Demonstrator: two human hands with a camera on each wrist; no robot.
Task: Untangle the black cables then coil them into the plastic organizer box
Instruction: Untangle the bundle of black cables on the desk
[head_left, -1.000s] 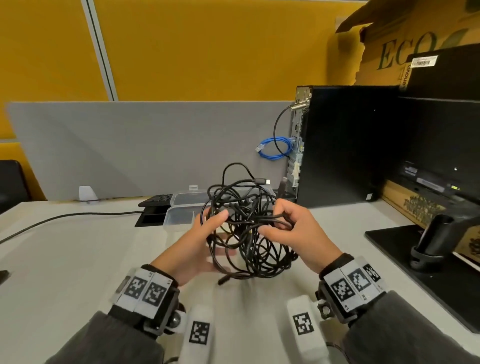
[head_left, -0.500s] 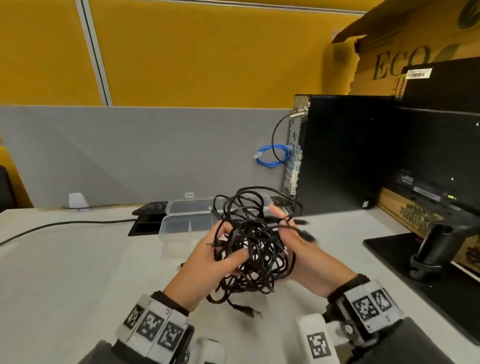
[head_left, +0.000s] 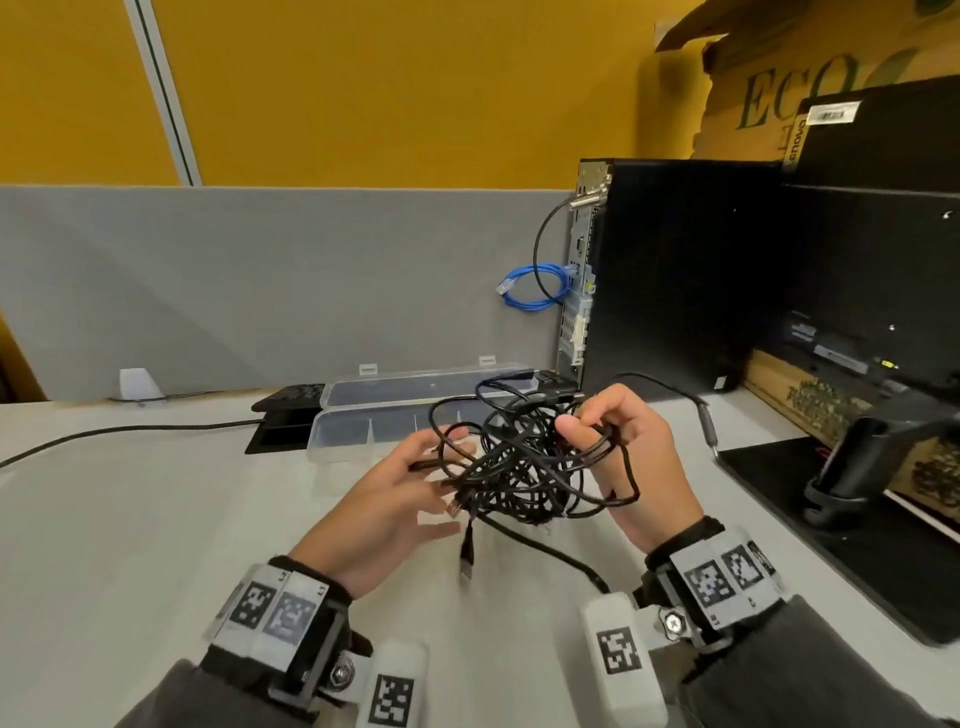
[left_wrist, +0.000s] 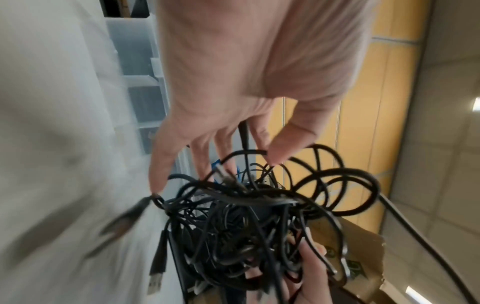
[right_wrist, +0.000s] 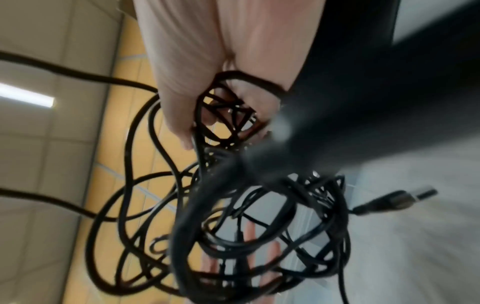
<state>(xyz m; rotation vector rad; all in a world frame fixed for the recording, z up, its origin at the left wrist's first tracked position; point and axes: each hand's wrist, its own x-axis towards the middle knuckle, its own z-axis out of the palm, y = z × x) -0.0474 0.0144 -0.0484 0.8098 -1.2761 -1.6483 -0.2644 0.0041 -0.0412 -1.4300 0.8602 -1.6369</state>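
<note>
A tangle of black cables (head_left: 524, 467) hangs above the white desk between my hands. My right hand (head_left: 587, 421) grips several strands at the tangle's upper right, fingers curled round them (right_wrist: 207, 123). On the tangle's left side my left hand (head_left: 441, 467) has its fingers stretched out and spread, touching the strands (left_wrist: 221, 164). A USB plug (head_left: 466, 564) dangles below the tangle, and a thicker cable (head_left: 561, 556) trails toward my right wrist. The clear plastic organizer box (head_left: 358, 431) lies just behind the hands with its lid (head_left: 415, 387) open.
A black computer tower (head_left: 675, 280) stands at the back right with a blue network cable (head_left: 535, 288) at its rear. A monitor base (head_left: 831, 530) fills the right side. A black desk hatch (head_left: 280, 431) and a loose cable (head_left: 130, 430) lie to the left.
The left hand has opened from gripping the tangle to spread fingers against it. The right hand has pulled strands up and to the right, loosening the bundle. A USB plug now dangles lower.
</note>
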